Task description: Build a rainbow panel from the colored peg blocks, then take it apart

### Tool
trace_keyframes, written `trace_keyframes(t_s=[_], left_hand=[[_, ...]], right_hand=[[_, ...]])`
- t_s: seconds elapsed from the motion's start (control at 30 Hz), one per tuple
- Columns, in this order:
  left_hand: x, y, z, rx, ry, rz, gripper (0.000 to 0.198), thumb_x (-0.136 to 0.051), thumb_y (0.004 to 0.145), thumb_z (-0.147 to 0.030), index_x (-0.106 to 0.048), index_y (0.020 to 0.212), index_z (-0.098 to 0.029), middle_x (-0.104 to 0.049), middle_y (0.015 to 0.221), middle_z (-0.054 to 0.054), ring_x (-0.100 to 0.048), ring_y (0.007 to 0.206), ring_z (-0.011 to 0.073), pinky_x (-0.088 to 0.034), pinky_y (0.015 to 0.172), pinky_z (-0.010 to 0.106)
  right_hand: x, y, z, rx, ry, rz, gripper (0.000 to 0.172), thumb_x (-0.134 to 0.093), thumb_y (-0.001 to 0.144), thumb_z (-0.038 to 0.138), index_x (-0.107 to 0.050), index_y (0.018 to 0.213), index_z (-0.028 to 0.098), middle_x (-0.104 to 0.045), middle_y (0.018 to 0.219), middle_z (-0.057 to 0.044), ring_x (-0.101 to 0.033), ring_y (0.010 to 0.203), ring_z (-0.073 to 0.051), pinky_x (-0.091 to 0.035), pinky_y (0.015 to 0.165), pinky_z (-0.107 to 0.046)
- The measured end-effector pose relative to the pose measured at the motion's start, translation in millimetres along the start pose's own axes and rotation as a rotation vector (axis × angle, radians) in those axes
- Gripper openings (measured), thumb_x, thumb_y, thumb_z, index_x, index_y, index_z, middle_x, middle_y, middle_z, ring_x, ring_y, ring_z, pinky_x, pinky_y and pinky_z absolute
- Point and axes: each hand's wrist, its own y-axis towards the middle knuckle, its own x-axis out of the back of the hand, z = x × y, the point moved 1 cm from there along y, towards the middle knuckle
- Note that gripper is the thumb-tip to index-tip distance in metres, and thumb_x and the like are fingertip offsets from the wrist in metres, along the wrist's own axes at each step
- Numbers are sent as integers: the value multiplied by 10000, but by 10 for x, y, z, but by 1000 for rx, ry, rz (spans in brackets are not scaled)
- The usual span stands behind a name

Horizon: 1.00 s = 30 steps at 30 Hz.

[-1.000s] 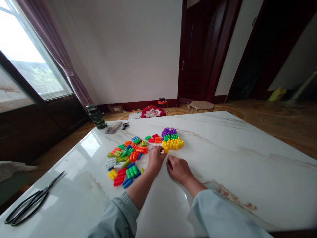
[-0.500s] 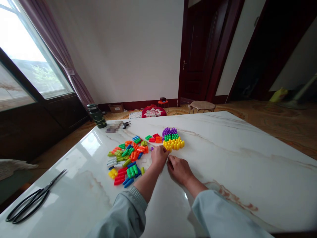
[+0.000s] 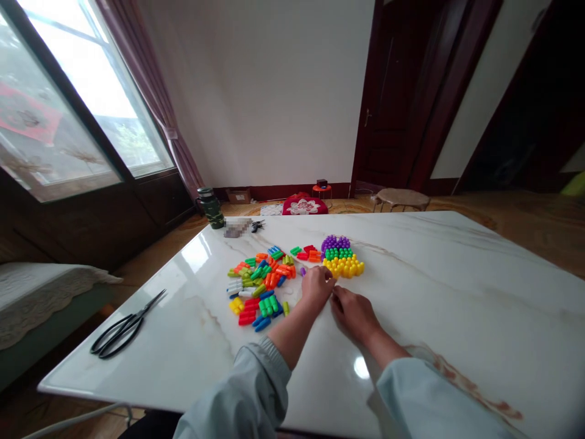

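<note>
We find the left hand curled just beside the yellow pieces, the right hand bent close by, presumably to steady small work; we cannot tell how far either closes or what, if anything, it grips. Loose pieces lie leftward, likely for easy reach; scissors sit well apart.

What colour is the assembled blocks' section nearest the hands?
That near section is yellow, seen in the head view.

Left hand, right hand close together, fingers curled; forearms angled inward.
</note>
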Motion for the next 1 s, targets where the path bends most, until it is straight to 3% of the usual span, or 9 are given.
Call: trace_keyframes(t_s=[0.1, 0.2, 0.33, 0.43, 0.57, 0.67, 0.77, 0.87, 1.0], left_hand=[[241, -266, 91, -98, -58, -45, 119, -635, 778, -220, -703, 874, -203, -703, 843, 14, -629, 778, 135, -481, 736, 237], [604, -630, 366, -239, -118, -221, 130, -573, 814, -171, -686, 868, -205, -693, 876, 27, -625, 830, 149, -494, 791, 269], [1136, -994, 956, -196, 4, -460, 241, -466, 848, -140, -685, 894, -229, -686, 953, 45, -609, 937, 194, -492, 872, 346], [1398, -1094, 1383, -82, 157, -461, 346, -424, 815, -83, -698, 949, -247, -695, 1016, 39, -593, 986, 222, -499, 881, 383], [1449, -1100, 1704, -79, 272, -198, 399, -503, 783, -94, -697, 1054, -313, -675, 1168, 4, -598, 998, 224, -503, 902, 397], [1392, -1095, 1773, -57, 285, -128, 355, -529, 813, -170, -688, 1091, -323, -656, 1187, 19, -605, 1018, 222, -506, 904, 389], [1356, -1087, 1782, 1, 272, -150, 304, -525, 821, -209, -689, 1070, -269, -660, 1104, 57, -619, 1003, 221, -515, 872, 361], [1349, -1058, 1744, 66, 208, -290, 266, -455, 850, -237, -682, 984, -203, -662, 966, 83, -643, 864, 214, -528, 774, 346], [1246, -980, 1458, 67, -9, -459, 258, -392, 869, -252, -645, 864, -204, -643, 811, 38, -606, 654, 160, -516, 658, 296]], right_hand=[[-15, 0, -6, 8, -23, -1, 166, -407, 934, 243, -568, 929, 205, -696, 899, -22, -631, 734, -146, -304, 610, -265], [-47, 4, -21, 20, -59, -18, 138, -424, 925, 233, -557, 898, 209, -688, 871, -16, -621, 724, -141, -287, 596, -261], [-72, 11, -33, 33, -78, -29, 117, -435, 916, 230, -546, 883, 209, -684, 853, -12, -616, 697, -139, -277, 586, -263], [-60, 9, -25, 32, -77, -32, 113, -437, 913, 224, -544, 877, 210, -685, 849, -11, -617, 697, -139, -277, 582, -262], [-39, 4, -7, 29, -81, -33, 110, -442, 907, 217, -545, 872, 211, -687, 844, -9, -618, 690, -140, -281, 578, -261], [-38, 5, -1, 34, -81, -43, 111, -441, 905, 214, -546, 869, 211, -684, 834, -5, -618, 686, -139, -284, 578, -260], [-44, 4, -4, 39, -79, -48, 114, -437, 907, 215, -545, 871, 210, -685, 836, -5, -620, 692, -139, -287, 579, -260], [-43, 0, -11, 35, -80, -50, 118, -432, 908, 215, -543, 871, 209, -688, 838, -8, -625, 701, -142, -286, 581, -263], [-35, -2, -8, 32, -78, -41, 129, -422, 913, 219, -546, 881, 209, -690, 850, -6, -629, 716, -141, -280, 585, -266]])
